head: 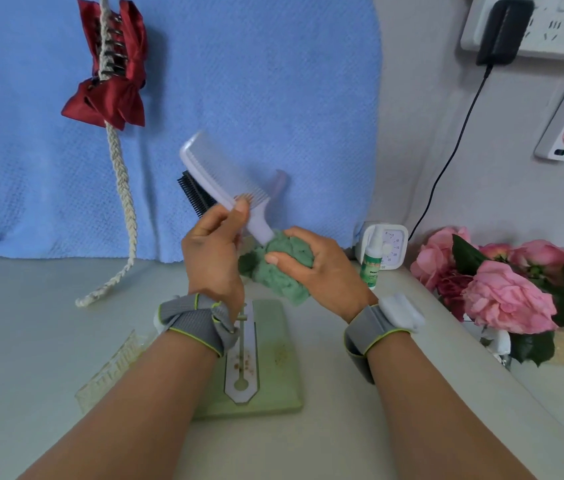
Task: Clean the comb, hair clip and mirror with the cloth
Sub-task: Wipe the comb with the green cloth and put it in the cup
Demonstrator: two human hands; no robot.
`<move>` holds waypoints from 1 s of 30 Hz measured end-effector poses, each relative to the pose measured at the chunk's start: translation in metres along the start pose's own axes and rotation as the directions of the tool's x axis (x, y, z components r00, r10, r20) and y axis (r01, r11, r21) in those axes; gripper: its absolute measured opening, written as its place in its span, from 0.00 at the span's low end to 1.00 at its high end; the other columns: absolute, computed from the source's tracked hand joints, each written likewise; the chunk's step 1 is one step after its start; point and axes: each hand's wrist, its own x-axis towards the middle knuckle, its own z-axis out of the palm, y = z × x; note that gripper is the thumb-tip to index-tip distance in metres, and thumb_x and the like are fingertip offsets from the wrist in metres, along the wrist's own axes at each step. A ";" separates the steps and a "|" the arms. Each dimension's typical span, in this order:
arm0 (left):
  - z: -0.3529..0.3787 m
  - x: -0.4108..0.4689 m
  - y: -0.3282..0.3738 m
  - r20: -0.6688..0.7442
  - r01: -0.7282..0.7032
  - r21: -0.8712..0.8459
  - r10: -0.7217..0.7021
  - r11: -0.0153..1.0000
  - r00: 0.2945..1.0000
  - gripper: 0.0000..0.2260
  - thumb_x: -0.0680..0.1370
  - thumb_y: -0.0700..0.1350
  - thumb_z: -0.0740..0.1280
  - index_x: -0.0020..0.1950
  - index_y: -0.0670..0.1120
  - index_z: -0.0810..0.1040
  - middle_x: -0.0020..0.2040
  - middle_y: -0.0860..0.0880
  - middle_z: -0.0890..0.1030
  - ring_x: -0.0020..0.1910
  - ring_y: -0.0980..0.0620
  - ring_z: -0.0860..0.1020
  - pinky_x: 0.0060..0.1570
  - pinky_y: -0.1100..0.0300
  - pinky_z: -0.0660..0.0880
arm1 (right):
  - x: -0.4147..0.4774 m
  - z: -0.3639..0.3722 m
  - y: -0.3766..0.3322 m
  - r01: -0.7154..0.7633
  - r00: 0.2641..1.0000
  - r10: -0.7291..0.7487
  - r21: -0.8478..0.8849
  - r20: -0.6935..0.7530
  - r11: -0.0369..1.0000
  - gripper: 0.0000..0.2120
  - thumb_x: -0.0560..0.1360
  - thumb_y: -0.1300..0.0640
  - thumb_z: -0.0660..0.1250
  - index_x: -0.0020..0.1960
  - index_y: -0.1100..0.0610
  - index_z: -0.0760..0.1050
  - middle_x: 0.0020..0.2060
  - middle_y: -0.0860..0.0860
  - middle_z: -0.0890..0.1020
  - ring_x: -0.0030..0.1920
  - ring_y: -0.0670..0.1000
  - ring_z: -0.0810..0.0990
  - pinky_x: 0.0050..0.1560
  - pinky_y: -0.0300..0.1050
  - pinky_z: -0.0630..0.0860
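My left hand (214, 251) grips a pale lilac comb (218, 174) near the base of its teeth and holds it tilted up to the left above the table. My right hand (311, 268) clutches a bunched green cloth (273, 271) wrapped around the end of the comb's handle. A pale green mirror (273, 358) lies face down on the table under my wrists, its stand folded flat. At my left forearm, a clear hair clip (111, 372) lies on the table.
A black brush (194, 192) sits behind the comb. A red bow clip (111, 64) hangs on a braided cord (124, 202) against the blue towel. A small spray bottle (372, 258), a white timer (391, 247) and pink flowers (509, 292) stand at the right.
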 end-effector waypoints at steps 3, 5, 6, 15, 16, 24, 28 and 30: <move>-0.003 0.005 0.003 -0.048 -0.032 -0.077 0.028 0.997 0.998 0.06 0.77 0.42 0.69 0.41 0.46 0.83 0.33 0.48 0.71 0.33 0.53 0.68 0.38 0.61 0.69 | -0.002 -0.001 0.002 0.001 0.999 -0.001 0.002 0.040 1.000 0.07 0.77 0.54 0.70 0.50 0.57 0.79 0.41 0.54 0.84 0.40 0.50 0.82 0.43 0.44 0.79; -0.004 0.006 0.005 -0.081 -0.053 -0.105 0.044 0.993 0.996 0.07 0.78 0.42 0.68 0.41 0.44 0.82 0.30 0.50 0.68 0.30 0.55 0.66 0.38 0.60 0.68 | -0.003 -0.002 0.002 -0.001 0.999 0.001 0.007 0.045 1.000 0.07 0.76 0.54 0.71 0.50 0.57 0.79 0.40 0.51 0.84 0.39 0.48 0.82 0.42 0.41 0.79; -0.004 0.006 0.005 -0.103 -0.063 -0.113 0.052 0.992 0.993 0.07 0.78 0.42 0.68 0.41 0.44 0.81 0.30 0.50 0.67 0.29 0.55 0.65 0.38 0.60 0.68 | -0.004 -0.002 0.003 -0.008 0.999 0.008 0.005 0.048 1.000 0.07 0.76 0.54 0.71 0.50 0.57 0.80 0.40 0.51 0.84 0.39 0.48 0.82 0.41 0.41 0.79; 0.002 -0.005 -0.010 0.062 0.083 0.061 -0.087 0.995 0.994 0.07 0.77 0.44 0.69 0.48 0.43 0.84 0.40 0.43 0.76 0.39 0.48 0.73 0.43 0.54 0.74 | -0.004 0.004 0.005 0.031 0.999 -0.033 -0.083 -0.019 0.996 0.09 0.79 0.51 0.66 0.42 0.54 0.77 0.33 0.46 0.79 0.34 0.45 0.78 0.38 0.43 0.76; 0.003 -0.009 -0.012 0.103 0.099 0.092 -0.108 0.991 0.989 0.06 0.77 0.43 0.69 0.47 0.42 0.84 0.41 0.42 0.79 0.40 0.47 0.76 0.45 0.52 0.76 | -0.004 0.005 0.004 0.033 0.999 -0.036 -0.074 -0.037 0.997 0.10 0.80 0.52 0.65 0.42 0.55 0.76 0.33 0.45 0.79 0.33 0.43 0.77 0.38 0.40 0.75; 0.008 -0.018 -0.009 0.167 0.148 0.182 -0.179 0.972 0.970 0.09 0.76 0.43 0.70 0.52 0.39 0.84 0.49 0.41 0.85 0.50 0.45 0.84 0.51 0.53 0.81 | -0.004 0.003 -0.005 -0.020 0.987 0.042 0.142 -0.153 0.990 0.13 0.83 0.54 0.59 0.50 0.61 0.78 0.41 0.54 0.83 0.43 0.47 0.81 0.49 0.44 0.79; 0.007 -0.015 -0.002 0.139 0.154 0.136 -0.173 0.979 0.975 0.06 0.76 0.42 0.70 0.47 0.41 0.85 0.45 0.40 0.84 0.45 0.44 0.82 0.52 0.50 0.80 | -0.005 0.006 -0.011 -0.087 0.996 0.091 0.197 -0.015 0.977 0.11 0.82 0.56 0.60 0.57 0.61 0.77 0.46 0.53 0.84 0.44 0.46 0.84 0.46 0.39 0.81; 0.005 -0.010 0.000 0.075 0.115 0.097 -0.122 0.989 0.990 0.05 0.76 0.42 0.70 0.46 0.42 0.85 0.42 0.41 0.79 0.41 0.46 0.75 0.48 0.51 0.76 | -0.006 0.007 -0.011 -0.096 0.994 0.086 0.144 0.072 0.985 0.10 0.81 0.56 0.62 0.57 0.60 0.78 0.46 0.53 0.85 0.44 0.47 0.84 0.46 0.41 0.81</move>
